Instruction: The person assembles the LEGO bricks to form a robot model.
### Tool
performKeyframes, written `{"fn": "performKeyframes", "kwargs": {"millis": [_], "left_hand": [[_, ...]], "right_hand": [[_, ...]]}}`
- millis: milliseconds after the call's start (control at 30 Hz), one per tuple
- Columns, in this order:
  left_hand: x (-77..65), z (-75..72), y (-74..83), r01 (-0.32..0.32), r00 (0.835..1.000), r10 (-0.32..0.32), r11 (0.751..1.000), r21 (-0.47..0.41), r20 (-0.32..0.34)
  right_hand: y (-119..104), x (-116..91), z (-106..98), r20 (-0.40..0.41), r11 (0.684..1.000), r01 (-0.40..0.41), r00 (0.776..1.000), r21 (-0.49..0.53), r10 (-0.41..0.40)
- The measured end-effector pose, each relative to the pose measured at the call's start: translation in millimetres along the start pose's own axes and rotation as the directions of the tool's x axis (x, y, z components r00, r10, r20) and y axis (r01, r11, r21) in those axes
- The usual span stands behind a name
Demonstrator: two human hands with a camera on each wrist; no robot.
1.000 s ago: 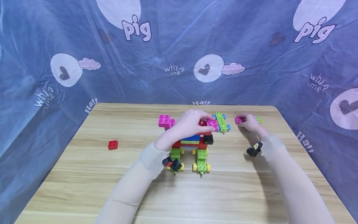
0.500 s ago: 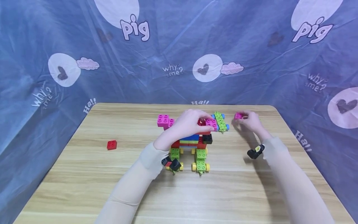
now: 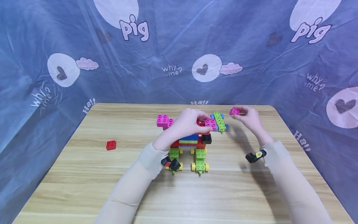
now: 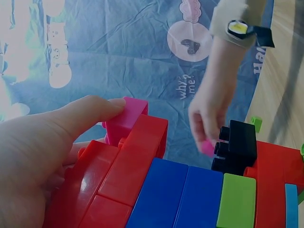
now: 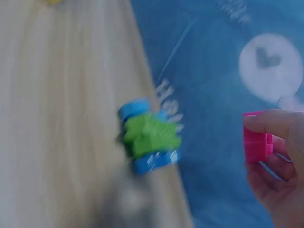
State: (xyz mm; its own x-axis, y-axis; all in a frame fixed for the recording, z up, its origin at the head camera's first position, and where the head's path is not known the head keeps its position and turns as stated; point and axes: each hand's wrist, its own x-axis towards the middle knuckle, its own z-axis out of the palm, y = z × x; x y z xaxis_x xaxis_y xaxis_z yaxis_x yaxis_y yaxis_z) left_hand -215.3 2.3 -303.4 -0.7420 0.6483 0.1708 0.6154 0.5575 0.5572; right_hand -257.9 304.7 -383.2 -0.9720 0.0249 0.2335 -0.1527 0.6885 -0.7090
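On the table stands a toy-brick model with blue bricks (image 3: 191, 137), red bricks (image 4: 142, 156), a black brick (image 3: 206, 138) and green wheeled legs (image 3: 200, 160). My left hand (image 3: 188, 123) reaches over its top and pinches the pink brick (image 3: 210, 124) at the model's right end, thumb on one side; the far fingers are partly hidden in the left wrist view. My right hand (image 3: 249, 118) pinches a loose pink brick (image 3: 234, 111) between thumb and fingers, raised off the table. Another pink brick (image 3: 162, 120) tops the model's left end.
A green wheeled base (image 3: 220, 120) with blue wheels lies just behind and right of the model. One red brick (image 3: 111, 145) lies alone at the left. A small green piece (image 4: 256, 123) sits on the table. A patterned blue cloth (image 3: 156, 46) hangs behind the table's back edge.
My right hand has lifted the loose pink brick off the table and moved it up and slightly left. My left hand keeps its grip on the model.
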Motion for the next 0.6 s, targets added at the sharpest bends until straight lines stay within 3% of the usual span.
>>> {"fn": "performKeyframes", "kwargs": {"millis": [267, 600], "left_hand": [[0.5, -0.9, -0.3, 0.009, 1.000, -0.009, 1.000, -0.021, -0.002], [-0.1, -1.7, -0.6, 0.013, 1.000, -0.013, 1.000, -0.011, -0.014]], "right_hand": [[-43.1, -7.5, -3.5, 0.021, 0.995, 0.061, 0.998, 0.081, -0.063], [-79.6, -25.1, -9.2, 0.012, 0.983, 0.130, 0.991, 0.132, -0.133]]}}
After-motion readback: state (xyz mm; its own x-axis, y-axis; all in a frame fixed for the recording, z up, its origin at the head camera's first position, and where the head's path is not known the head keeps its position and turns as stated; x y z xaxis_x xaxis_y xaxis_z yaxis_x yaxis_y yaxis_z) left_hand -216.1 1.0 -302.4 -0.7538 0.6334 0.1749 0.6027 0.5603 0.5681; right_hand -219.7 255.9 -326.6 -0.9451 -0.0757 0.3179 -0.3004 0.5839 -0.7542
